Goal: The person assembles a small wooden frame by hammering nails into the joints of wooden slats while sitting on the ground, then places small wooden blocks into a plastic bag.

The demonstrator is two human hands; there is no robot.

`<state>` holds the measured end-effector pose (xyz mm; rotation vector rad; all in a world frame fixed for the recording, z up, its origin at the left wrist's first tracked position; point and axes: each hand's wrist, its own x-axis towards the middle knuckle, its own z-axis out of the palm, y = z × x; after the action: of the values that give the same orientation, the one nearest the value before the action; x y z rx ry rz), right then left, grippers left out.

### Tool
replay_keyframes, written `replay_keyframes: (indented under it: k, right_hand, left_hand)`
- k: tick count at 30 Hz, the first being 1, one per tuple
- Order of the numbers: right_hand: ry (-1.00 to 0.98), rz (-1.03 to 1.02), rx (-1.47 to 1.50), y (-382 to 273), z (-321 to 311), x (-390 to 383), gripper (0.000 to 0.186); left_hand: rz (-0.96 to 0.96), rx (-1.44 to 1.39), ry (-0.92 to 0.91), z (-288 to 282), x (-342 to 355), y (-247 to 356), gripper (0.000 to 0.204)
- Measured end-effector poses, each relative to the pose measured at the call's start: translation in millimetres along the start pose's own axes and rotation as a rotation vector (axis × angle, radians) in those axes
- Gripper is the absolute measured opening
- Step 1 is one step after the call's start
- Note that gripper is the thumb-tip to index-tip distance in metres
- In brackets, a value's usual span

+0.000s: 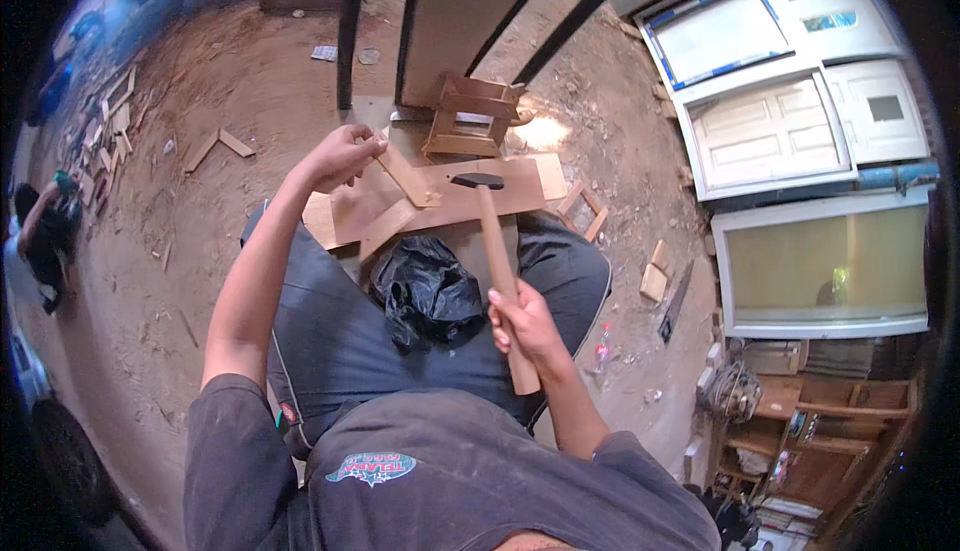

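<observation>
- The right hand is closed around the wooden handle of a hammer, near the handle's lower end; the dark head rests on the flat wooden board ahead of the knees.
- The left hand pinches the far end of a wooden strip lying slanted on the board's left part.
- A second strip lies just beside it, nearer.
- A black plastic bag sits on the lap.
- A small wooden frame stands beyond the board.
</observation>
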<state>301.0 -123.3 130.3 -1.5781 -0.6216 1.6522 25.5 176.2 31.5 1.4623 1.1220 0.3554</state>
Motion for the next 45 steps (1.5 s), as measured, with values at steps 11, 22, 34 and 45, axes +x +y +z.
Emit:
replay_keyframes:
  k: [11, 22, 34, 45]
  right_hand:
    - [-0.036, 0.036, -0.006, 37.4, -1.0, 10.4, 0.023]
    - [0.248, -0.203, -0.152, 17.2, 3.0, 5.4, 0.030]
    - [0.116, -0.018, -0.107, -8.1, 18.5, 0.3, 0.036]
    - [0.079, 0.007, -0.266, 1.0, 4.2, 29.1, 0.041]
  left_hand:
    - [0.276, 0.885, 0.370, 34.0, -2.9, -20.2, 0.068]
    - [0.385, 1.024, 0.459, 118.8, -34.1, -40.4, 0.092]
    - [0.400, 1.020, 0.439, 117.9, -39.5, -42.3, 0.097]
    - [0.397, 1.031, 0.476, 119.3, -36.3, -45.9, 0.102]
